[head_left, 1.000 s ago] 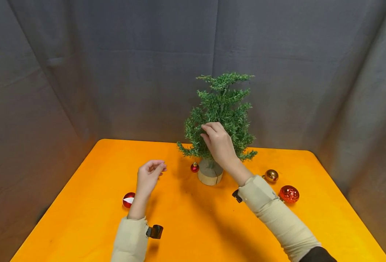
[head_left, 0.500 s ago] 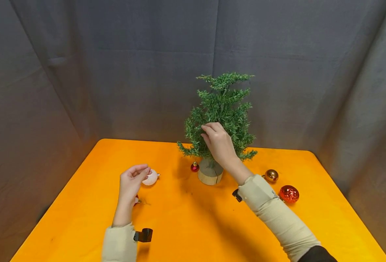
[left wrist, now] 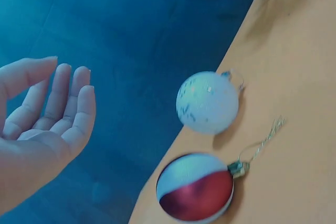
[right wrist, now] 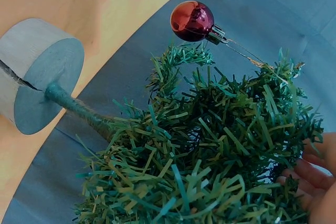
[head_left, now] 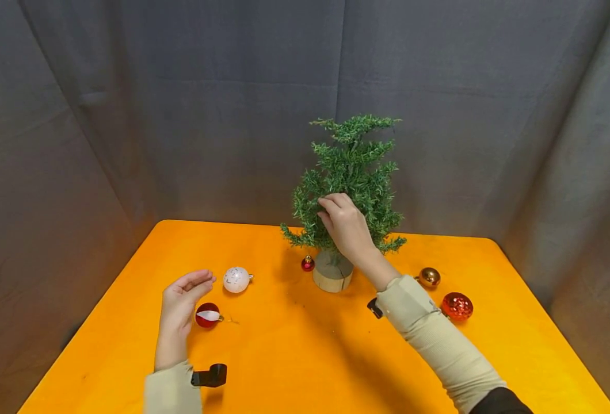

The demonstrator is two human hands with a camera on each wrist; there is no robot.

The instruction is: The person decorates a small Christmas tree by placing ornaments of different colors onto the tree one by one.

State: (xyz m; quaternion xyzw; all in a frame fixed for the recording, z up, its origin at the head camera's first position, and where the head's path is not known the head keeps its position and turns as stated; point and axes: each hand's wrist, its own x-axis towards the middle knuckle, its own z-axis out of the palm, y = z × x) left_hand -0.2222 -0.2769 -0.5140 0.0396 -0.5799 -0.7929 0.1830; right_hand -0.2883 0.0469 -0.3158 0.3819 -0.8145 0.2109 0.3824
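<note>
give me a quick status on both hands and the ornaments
Left hand open, holding nothing, beside the white ornament and red-and-white ornament. Right hand grips a branch of the small tree. Nothing between.

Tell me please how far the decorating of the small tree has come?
Done: one small red ball already hangs from a low branch of the tree. In hand: the right hand grips a branch; the left hand is open and holds nothing, beside the white ball and the red-and-white ball. Left: those two, the gold ball and the glittery red ball lie on the table.
</note>
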